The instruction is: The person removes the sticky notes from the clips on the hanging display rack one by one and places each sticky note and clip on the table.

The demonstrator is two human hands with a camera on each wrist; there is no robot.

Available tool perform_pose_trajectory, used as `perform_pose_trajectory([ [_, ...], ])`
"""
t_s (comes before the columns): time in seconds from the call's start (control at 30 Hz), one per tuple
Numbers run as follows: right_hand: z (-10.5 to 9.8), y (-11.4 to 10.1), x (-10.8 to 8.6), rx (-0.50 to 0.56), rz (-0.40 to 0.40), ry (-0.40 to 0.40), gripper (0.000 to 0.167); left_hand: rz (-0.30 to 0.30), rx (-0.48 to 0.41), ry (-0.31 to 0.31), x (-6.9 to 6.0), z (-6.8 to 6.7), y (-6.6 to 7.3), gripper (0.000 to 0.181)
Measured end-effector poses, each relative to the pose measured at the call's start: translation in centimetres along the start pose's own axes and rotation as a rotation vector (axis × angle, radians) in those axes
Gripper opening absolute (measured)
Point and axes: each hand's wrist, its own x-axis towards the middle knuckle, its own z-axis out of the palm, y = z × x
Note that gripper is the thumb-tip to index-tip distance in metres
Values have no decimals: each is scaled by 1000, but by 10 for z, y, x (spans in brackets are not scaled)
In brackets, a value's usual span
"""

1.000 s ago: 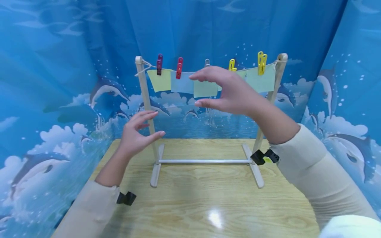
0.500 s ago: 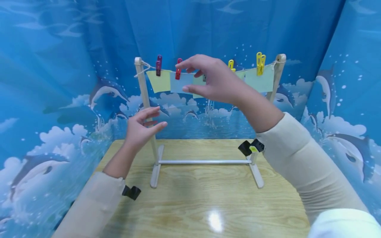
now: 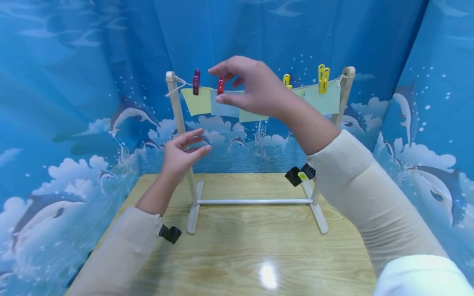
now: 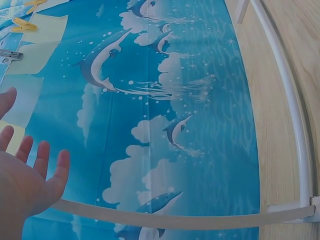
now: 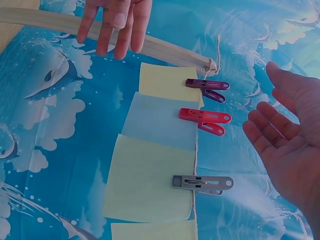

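Observation:
In the head view my right hand (image 3: 257, 88) is raised at the string, its thumb and fingers spread around the red clothespin (image 3: 221, 86). The right wrist view shows a gap between that hand (image 5: 292, 135) and the pin. The red pin fastens a light blue paper (image 5: 162, 120) to the string. A dark purple clothespin (image 5: 207, 89) on a yellow paper (image 5: 167, 80) and a grey clothespin (image 5: 202, 182) on a pale green paper (image 5: 150, 177) flank it. My left hand (image 3: 179, 158) hovers lower, by the left post, fingers apart and holding nothing.
A wooden rack with a left post (image 3: 177, 105), a right post (image 3: 344, 96) and a low white bar (image 3: 255, 201) stands on the wood-grain table (image 3: 229, 255). Yellow clothespins (image 3: 323, 79) hold papers at the right. A blue dolphin curtain (image 3: 129, 49) hangs behind.
My right hand has moved left and up along the string, from before the grey clothespin to the red one. My left hand has risen slightly and shifted right.

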Motion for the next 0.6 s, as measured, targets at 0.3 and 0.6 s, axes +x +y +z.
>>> perform_pose_trajectory([
  [0.3, 4, 1, 12, -7, 41, -4, 49, -67, -61, 15, 11, 7, 0, 55],
  [0.6, 11, 4, 25, -6, 112, 8, 49, -59, -118, 57, 23, 20, -4, 58],
])
